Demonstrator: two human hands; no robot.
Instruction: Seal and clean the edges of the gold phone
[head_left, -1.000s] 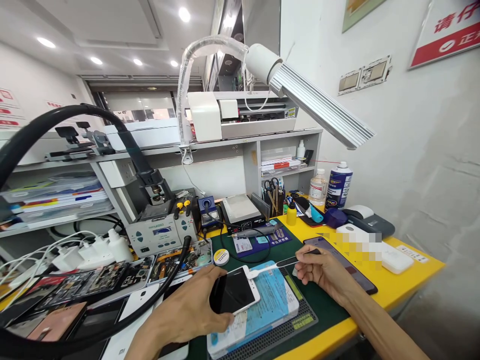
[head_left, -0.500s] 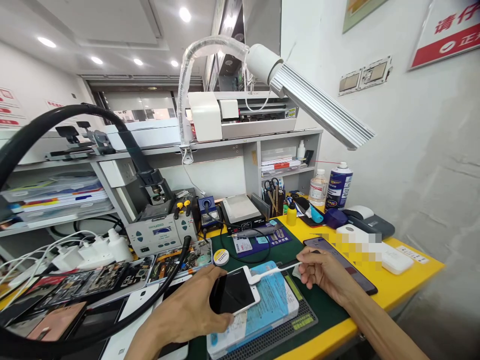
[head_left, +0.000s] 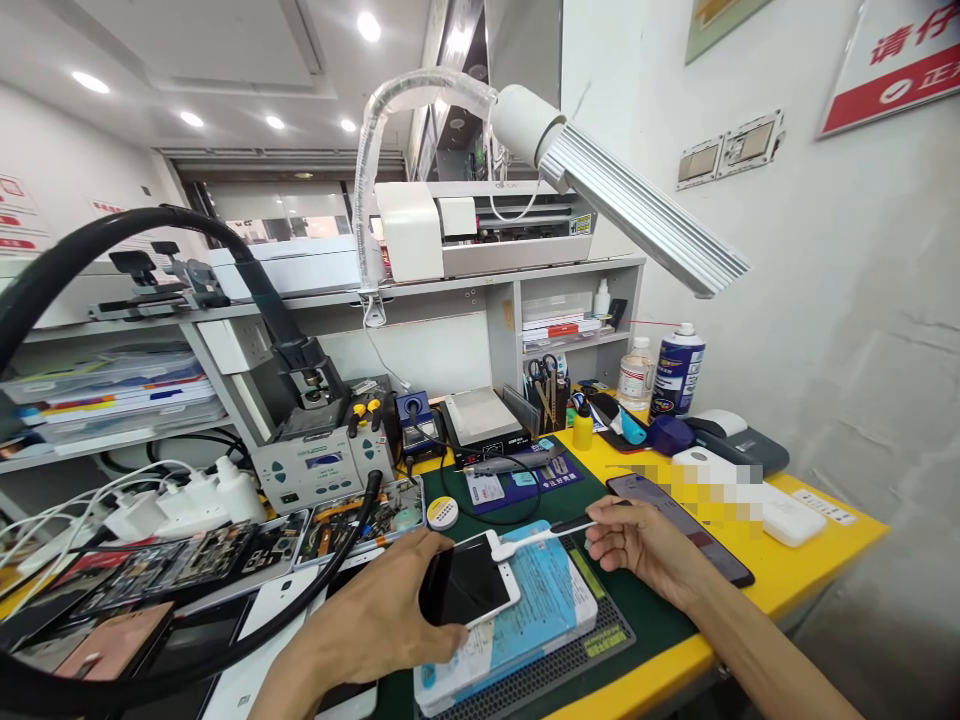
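Left hand point(head_left: 390, 605), spread wide, clasps phone's point(head_left: 469, 585) left end on box point(head_left: 551, 590). Right hand point(head_left: 637, 540), fingertips together, pinches white piece point(head_left: 532, 540) by phone's right end. Loose left grip could let phone slide.

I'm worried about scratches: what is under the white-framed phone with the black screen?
Under the phone is a flat blue-and-white box, with a dark grey honeycomb-patterned mat and a green mat below. The phone's back and the box surface directly beneath are covered.
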